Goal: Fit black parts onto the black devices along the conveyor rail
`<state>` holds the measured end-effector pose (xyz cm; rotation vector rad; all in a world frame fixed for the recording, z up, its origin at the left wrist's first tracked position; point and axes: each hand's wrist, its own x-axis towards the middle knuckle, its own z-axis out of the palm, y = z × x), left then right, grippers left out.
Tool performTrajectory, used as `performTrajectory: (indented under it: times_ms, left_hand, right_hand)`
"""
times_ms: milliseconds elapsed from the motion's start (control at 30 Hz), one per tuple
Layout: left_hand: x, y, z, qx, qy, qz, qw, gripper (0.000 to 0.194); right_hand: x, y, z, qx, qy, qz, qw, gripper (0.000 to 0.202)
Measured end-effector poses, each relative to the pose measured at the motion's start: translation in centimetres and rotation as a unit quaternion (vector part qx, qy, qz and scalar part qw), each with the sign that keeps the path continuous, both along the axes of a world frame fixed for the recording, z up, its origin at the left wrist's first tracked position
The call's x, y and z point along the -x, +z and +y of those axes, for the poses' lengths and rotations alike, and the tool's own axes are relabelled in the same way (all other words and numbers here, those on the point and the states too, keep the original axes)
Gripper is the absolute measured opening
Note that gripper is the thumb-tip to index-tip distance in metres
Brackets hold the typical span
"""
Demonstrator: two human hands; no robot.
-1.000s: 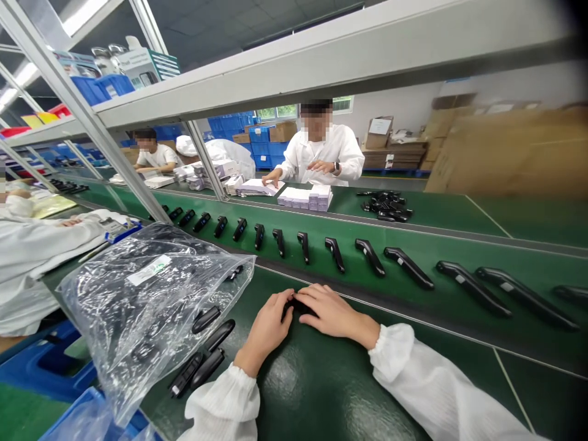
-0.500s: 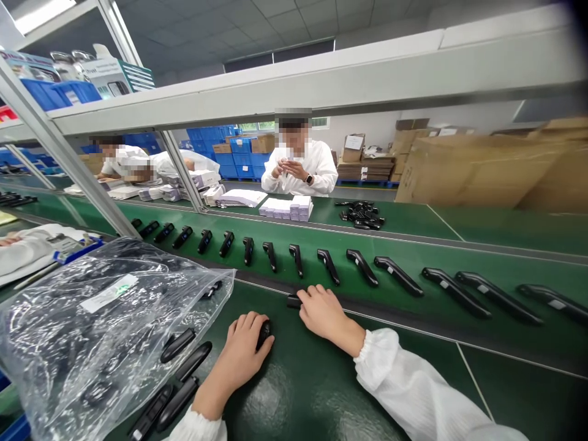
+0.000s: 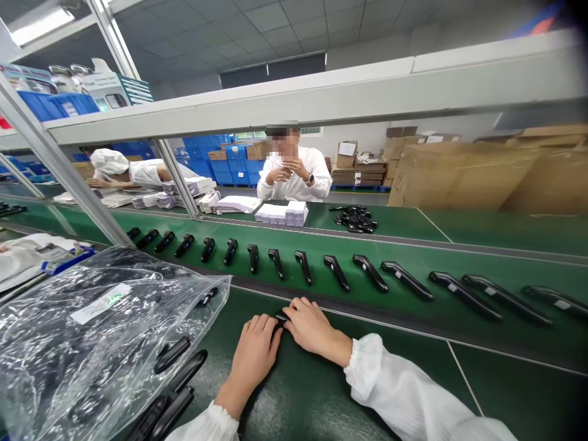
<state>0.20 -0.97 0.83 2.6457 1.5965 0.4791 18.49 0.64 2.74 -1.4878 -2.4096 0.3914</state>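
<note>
My left hand (image 3: 255, 352) and my right hand (image 3: 309, 326) meet on the green bench, fingertips together over a small black part (image 3: 280, 318) that is mostly hidden under them. Both hands seem to grip it. A clear plastic bag (image 3: 87, 340) full of black handle-shaped parts lies to the left of my left hand. Several loose black handles (image 3: 174, 380) lie at the bag's mouth, near my left forearm.
A green conveyor belt (image 3: 413, 306) runs just beyond my hands, carrying a row of several black handles (image 3: 335, 272). Across it a person in a white coat (image 3: 294, 174) stands behind white boxes (image 3: 282, 213) and a pile of black parts (image 3: 356, 218). Cardboard boxes (image 3: 482, 174) stand at right.
My hands parted half a second ago, the left one drawing back with a piece, and have come together again over the black part. The view shifted slightly right.
</note>
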Motion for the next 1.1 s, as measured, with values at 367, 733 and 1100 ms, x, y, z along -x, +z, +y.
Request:
performTrajectory:
  times_ms: [367, 733, 1100]
  left_hand:
    - [0.1, -0.4, 0.0, -0.014, 0.008, -0.03, 0.999, 0.029]
    - [-0.6, 0.1, 0.5, 0.015, 0.055, -0.057, 0.997, 0.033]
    - [-4.4, 0.8, 1.0, 0.219, 0.092, -0.324, 0.916, 0.049]
  right_hand:
    - [-3.6, 1.5, 0.4, 0.1, 0.014, -0.023, 0.995, 0.047]
    - [-4.4, 1.1, -1.8, 0.062, -0.014, -0.005, 0.998, 0.025]
    - [-20.3, -1.0, 0.9, 0.05, -0.284, 0.309, 0.906, 0.024]
